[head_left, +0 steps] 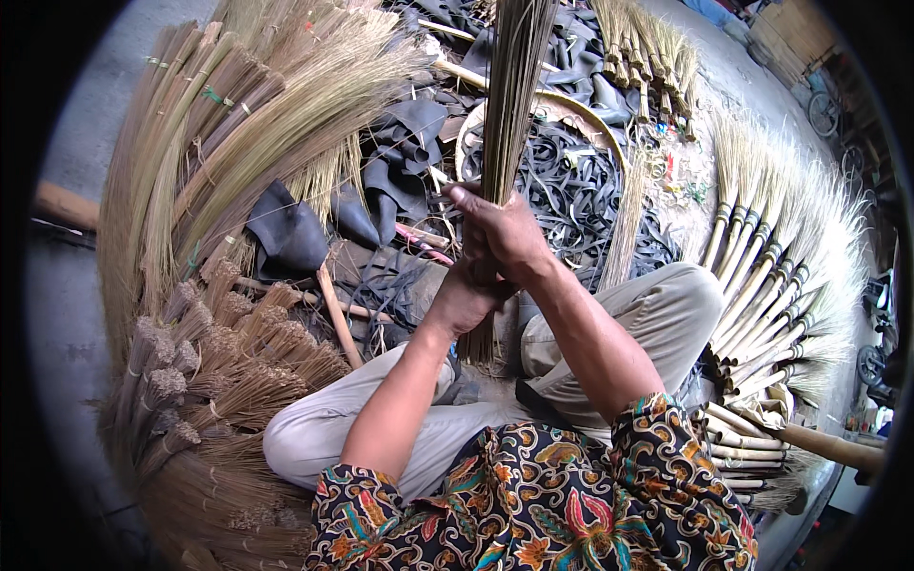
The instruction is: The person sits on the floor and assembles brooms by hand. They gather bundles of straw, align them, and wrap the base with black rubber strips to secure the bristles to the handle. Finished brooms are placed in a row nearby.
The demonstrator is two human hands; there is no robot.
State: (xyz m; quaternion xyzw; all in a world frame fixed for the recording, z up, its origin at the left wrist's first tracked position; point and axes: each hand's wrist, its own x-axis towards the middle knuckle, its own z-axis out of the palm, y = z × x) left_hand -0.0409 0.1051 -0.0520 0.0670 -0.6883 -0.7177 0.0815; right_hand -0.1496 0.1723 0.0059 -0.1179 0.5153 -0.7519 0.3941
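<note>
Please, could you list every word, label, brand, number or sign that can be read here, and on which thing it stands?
None can be read.
Bundle of stalks in the left hand and right hand: no writing visible.
Shirt: coloured pattern, no readable words.
Small coloured scraps on the ground: too small to tell.

Broom workshop: straw bundles (pixel 252 124) at ten o'clock, basket (pixel 586 108) of black strips (pixel 571 181) at one, handled brooms (pixel 766 276) at three.
</note>
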